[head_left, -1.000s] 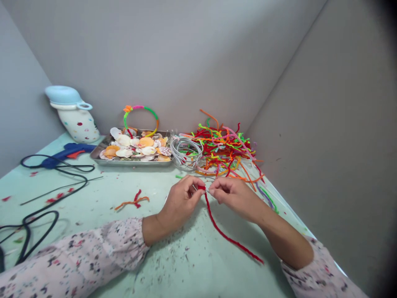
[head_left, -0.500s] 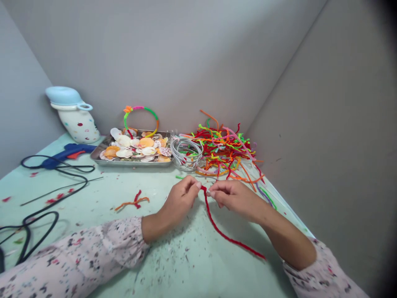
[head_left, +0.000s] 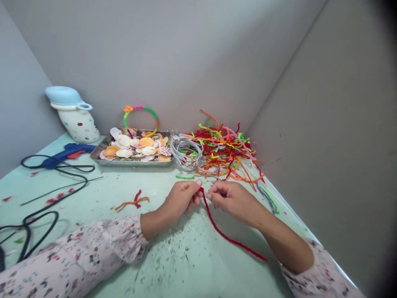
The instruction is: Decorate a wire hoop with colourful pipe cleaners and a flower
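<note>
The bent upper end of a red pipe cleaner [head_left: 221,235] is pinched between the thumb and fingers of my left hand [head_left: 182,198]. From there its fuzzy length curves down and to the right, with the tail by the table's front. Just right of that bend, my right hand [head_left: 234,200] is closed in a pinch, fingertips close to the red strand. A thin grey strand shows by these fingertips, but what they hold is too small to make out. Behind my hands lies a tangled pile of coloured pipe cleaners [head_left: 221,145].
A metal tray [head_left: 133,164] of seashells [head_left: 146,142] stands at the back, with a multicoloured ring [head_left: 151,111] upright on it. Beside it sits a coil of grey wire [head_left: 186,151]. At left are a blue glue gun [head_left: 63,155], its black cord [head_left: 81,182] and a bottle [head_left: 77,124].
My left hand has turned slightly, its thumb now raised and its lower fingers showing. My right hand has shifted slightly. The red pipe cleaner has moved a little with them.
</note>
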A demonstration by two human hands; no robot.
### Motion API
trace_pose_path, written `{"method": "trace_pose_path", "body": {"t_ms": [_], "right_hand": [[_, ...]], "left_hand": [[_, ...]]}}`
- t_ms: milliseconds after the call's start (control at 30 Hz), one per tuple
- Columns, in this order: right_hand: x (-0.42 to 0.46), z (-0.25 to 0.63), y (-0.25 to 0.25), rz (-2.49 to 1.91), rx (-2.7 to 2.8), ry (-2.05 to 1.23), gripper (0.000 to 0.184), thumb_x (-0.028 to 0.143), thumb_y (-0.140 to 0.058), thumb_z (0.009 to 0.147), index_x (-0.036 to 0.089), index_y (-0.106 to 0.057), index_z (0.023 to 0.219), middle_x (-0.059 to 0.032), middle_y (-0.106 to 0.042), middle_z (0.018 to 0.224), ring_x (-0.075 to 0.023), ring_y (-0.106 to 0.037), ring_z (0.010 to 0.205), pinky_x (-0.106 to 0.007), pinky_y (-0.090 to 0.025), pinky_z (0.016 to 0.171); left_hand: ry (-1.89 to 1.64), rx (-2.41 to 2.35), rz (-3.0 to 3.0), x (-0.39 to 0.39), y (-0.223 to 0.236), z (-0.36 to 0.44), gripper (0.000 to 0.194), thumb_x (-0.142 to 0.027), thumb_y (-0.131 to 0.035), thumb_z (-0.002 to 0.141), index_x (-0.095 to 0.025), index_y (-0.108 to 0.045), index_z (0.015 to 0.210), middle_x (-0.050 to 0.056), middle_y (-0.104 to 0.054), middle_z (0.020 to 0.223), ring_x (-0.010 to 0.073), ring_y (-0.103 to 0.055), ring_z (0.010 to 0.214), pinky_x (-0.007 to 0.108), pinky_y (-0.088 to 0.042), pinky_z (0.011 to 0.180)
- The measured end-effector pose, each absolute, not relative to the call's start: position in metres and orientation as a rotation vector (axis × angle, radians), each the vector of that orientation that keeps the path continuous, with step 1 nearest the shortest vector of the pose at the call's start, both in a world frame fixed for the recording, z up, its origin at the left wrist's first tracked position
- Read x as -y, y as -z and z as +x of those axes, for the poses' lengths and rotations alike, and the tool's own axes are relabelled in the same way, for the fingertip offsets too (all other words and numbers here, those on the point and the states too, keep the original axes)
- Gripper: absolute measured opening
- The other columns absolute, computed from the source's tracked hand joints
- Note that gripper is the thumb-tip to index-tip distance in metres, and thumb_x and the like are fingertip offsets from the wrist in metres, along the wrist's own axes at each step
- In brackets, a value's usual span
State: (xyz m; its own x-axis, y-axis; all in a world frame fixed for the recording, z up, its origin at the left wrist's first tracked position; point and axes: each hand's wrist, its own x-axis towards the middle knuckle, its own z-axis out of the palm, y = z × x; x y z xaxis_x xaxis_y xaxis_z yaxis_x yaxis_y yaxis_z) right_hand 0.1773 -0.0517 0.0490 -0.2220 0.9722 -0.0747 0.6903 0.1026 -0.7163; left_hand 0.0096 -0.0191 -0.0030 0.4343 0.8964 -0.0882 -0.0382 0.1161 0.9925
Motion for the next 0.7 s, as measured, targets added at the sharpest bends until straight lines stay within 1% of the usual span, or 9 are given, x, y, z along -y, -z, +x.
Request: {"method": "trace_pose_path", "body": {"t_ms": [167, 400, 567, 700], "right_hand": [[0.0522, 0.1748, -0.0474, -1.623, 1.967, -0.896, 0.018, 0.026, -0.047, 0.08, 0.018, -0.06, 0.07, 0.0033, -0.054, 0.058, -0.0092, -0.043, 0.053, -0.021, -0.03, 0.05], [0.0532, 0.1741, -0.0459, -1.587, 1.917, -0.969, 0.019, 0.029, -0.048, 0.082, 0.018, -0.06, 0.072, 0.0028, -0.054, 0.059, -0.0097, -0.044, 0.053, -0.021, -0.031, 0.05], [0.0533, 0.1747, -0.0441, -1.585, 1.897, -0.993, 0.02, 0.031, -0.049, 0.083, 0.018, -0.061, 0.074, 0.0025, -0.054, 0.059, -0.01, -0.045, 0.053, -0.021, -0.031, 0.05], [0.0532, 0.1749, -0.0427, -1.569, 1.899, -1.009, 0.02, 0.03, -0.048, 0.083, 0.018, -0.06, 0.074, 0.0029, -0.053, 0.059, -0.01, -0.045, 0.053, -0.022, -0.032, 0.05]], "left_hand": [[-0.841, -0.891, 1.293, 0.0184, 0.0003, 0.0095, 0.046, -0.053, -0.047, 0.082, -0.012, -0.058, 0.065, 0.001, -0.058, 0.054, 0.0049, -0.038, 0.034, 0.018, -0.027, 0.035], [-0.845, -0.883, 1.303, 0.0188, -0.0014, 0.0081, 0.045, -0.053, -0.049, 0.082, -0.012, -0.059, 0.067, 0.004, -0.063, 0.061, 0.0046, -0.04, 0.034, 0.019, -0.027, 0.036], [-0.848, -0.886, 1.328, 0.0188, -0.0015, 0.0069, 0.043, -0.051, -0.05, 0.082, -0.012, -0.06, 0.068, 0.004, -0.064, 0.063, 0.0049, -0.039, 0.037, 0.019, -0.028, 0.038], [-0.833, -0.874, 1.319, 0.0186, -0.0032, 0.0069, 0.043, -0.051, -0.05, 0.082, -0.012, -0.06, 0.066, 0.003, -0.062, 0.061, 0.0052, -0.038, 0.037, 0.02, -0.027, 0.038]]}}
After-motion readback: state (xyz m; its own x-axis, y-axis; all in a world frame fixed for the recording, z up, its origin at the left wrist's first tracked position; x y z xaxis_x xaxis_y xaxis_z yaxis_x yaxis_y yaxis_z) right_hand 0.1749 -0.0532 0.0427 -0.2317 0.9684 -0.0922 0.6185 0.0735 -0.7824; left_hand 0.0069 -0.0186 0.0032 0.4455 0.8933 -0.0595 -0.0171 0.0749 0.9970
